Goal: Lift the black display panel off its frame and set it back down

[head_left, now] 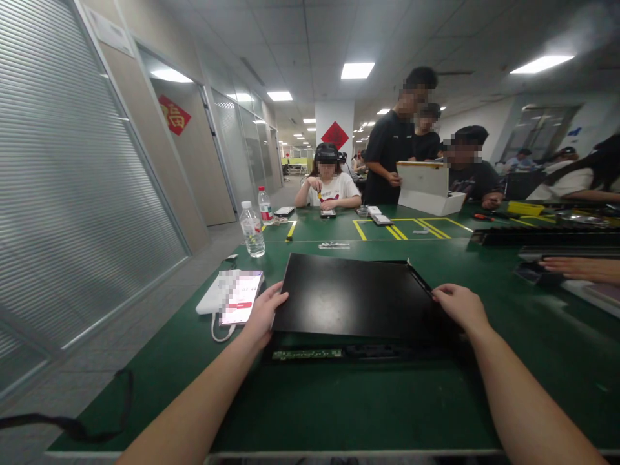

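A flat, glossy black panel (349, 297) lies tilted over a thin black frame (421, 274) on the green table. My left hand (265, 310) grips the panel's left edge, thumb on top and fingers underneath. At the right side, my right hand (460, 307) pinches the edge of the black frame, close to the panel's right border. A green circuit board strip (307, 354) shows along the near side of the frame, below the raised front edge of the panel. The panel hides the inside of the frame.
Left of the panel lie a lit phone (241, 297) with a cable and a white box-like item (213, 292). Beyond stand two water bottles, one clear-capped (252, 229), one red-capped (265, 206). Small strips (334, 245) lie ahead. Another person's hand (581, 268) rests among black parts at right.
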`<state>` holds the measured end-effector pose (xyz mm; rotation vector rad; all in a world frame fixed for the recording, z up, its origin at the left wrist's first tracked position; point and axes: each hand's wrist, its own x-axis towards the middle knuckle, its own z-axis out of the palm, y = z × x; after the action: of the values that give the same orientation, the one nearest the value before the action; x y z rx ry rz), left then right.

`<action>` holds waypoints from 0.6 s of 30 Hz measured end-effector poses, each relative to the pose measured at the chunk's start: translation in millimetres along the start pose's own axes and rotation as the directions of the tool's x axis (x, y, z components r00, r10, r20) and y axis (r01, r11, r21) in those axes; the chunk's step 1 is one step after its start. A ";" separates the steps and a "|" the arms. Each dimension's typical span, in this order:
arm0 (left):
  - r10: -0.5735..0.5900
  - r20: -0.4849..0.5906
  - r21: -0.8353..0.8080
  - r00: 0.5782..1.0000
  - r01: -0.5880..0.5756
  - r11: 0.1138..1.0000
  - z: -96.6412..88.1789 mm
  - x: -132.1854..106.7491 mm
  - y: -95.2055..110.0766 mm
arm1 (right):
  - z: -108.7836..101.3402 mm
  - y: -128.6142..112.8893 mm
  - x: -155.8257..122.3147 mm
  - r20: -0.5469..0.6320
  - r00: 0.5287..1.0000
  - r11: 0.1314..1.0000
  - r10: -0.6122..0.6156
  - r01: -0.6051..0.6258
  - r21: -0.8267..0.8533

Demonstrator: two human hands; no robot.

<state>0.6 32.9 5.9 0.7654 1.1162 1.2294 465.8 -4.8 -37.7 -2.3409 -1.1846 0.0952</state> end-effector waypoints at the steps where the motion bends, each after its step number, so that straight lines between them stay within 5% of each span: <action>1: 0.002 -0.002 -0.001 1.000 -0.002 1.000 -0.4 0.7 -0.6 | -0.1 0.0 0.1 0.002 1.000 1.000 0.002 -0.002 0.001; 18: 0.131 0.082 0.082 0.988 -0.138 0.987 -11.9 11.9 -10.8 | -3.6 -1.3 0.3 0.027 0.999 0.999 0.021 -0.022 0.045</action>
<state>-7.5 40.9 -10.6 0.9595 1.0748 1.2593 466.0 -5.4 -33.9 -2.3202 -1.1580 0.1596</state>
